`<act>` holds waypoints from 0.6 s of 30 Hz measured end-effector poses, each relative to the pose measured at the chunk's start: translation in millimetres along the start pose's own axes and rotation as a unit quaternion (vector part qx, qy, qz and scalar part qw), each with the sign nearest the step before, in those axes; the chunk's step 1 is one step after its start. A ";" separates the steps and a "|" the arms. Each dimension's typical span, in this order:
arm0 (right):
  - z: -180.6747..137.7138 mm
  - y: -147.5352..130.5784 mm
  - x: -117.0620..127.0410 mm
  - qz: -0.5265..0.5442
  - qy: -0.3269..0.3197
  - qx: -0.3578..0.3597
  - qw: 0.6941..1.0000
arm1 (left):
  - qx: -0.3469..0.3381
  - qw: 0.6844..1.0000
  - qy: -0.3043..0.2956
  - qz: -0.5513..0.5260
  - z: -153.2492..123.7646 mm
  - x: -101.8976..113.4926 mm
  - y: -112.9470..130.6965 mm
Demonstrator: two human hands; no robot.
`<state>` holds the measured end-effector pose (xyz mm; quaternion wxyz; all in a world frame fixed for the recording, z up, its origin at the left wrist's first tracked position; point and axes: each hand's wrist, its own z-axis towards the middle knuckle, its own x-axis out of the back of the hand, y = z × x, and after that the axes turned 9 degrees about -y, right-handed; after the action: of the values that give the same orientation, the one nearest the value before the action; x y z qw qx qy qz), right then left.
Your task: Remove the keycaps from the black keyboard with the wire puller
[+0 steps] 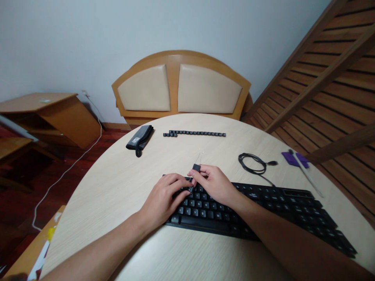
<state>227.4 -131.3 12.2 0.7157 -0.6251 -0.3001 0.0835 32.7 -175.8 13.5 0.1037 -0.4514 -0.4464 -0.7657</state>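
Note:
My right hand (216, 183) pinches a keycap puller (196, 167) with a small black body, held over the upper left part of a black keyboard (202, 223). Thin wires stick up from the puller's far end, and another wire runs down towards my left fingertips. My left hand (166, 193) is closed at the same spot, its thumb and index finger around a small black keycap (191, 190). Whether that keycap is off the keyboard is hard to tell. Fingers and the right forearm hide parts of the keyboard.
Loose black keycaps (199, 133) stand in a row at the back of the round table (111, 195). A dark folded pouch (140, 138) lies to their left. On the right are a coiled cable (252, 164), a purple cloth (293, 159) and a thin brush (307, 173).

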 end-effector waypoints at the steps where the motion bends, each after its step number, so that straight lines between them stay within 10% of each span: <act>1: -0.1 0.5 -0.1 -0.010 0.000 -0.003 1.000 | 0.002 1.000 0.000 0.000 -0.1 0.0 0.1; 18: 0.5 1.5 1.4 0.008 -0.022 -0.009 1.000 | -0.033 0.999 -0.003 0.017 0.1 0.5 1.0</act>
<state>228.6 -129.9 11.3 0.7025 -0.6320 -0.3115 0.1004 33.0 -176.2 14.6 0.1004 -0.4646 -0.4136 -0.7765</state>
